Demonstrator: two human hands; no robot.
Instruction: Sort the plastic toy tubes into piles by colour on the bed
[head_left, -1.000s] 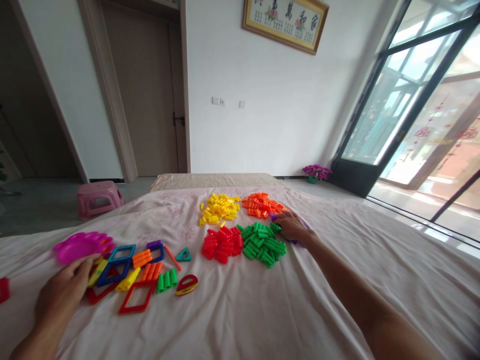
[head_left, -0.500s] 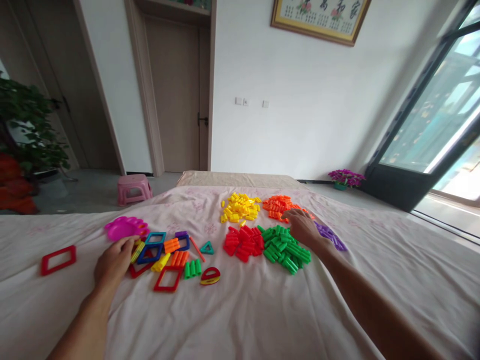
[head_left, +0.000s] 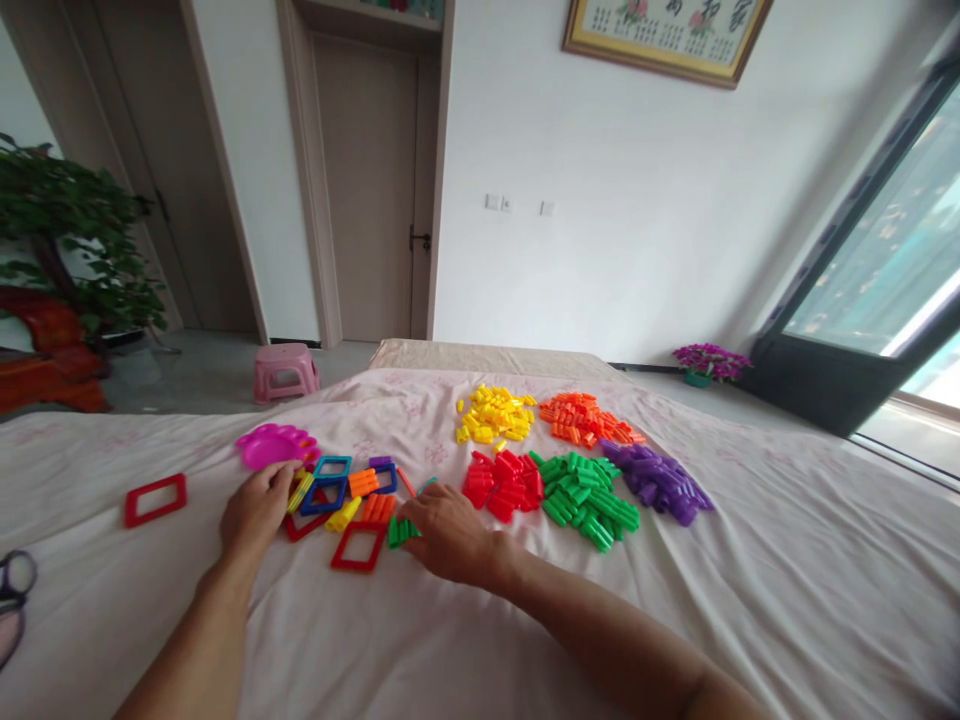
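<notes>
My left hand [head_left: 259, 505] has its fingers pressed together at a yellow ribbed piece [head_left: 300, 492], just below a magenta tray [head_left: 274, 446]. My right hand [head_left: 448, 530] lies over the right side of the loose pieces, its fingertips by green tubes [head_left: 403, 532]; what its fingers hold, if anything, is hidden. Between the hands are a blue frame [head_left: 324, 496], a teal frame [head_left: 332, 467], orange tubes [head_left: 364, 483], a yellow piece [head_left: 344, 514] and a red frame [head_left: 358, 547].
Piles of yellow [head_left: 495, 413], orange [head_left: 585, 418], red [head_left: 504, 484], green [head_left: 589, 497] and purple pieces [head_left: 660, 480] lie at the centre and right. Another red frame [head_left: 155, 499] is at the left, with glasses [head_left: 15, 590] at the edge.
My right hand has moved left from the orange pile to the green tubes, uncovering the purple pile. My left hand remains at the yellow piece. The view has turned slightly left.
</notes>
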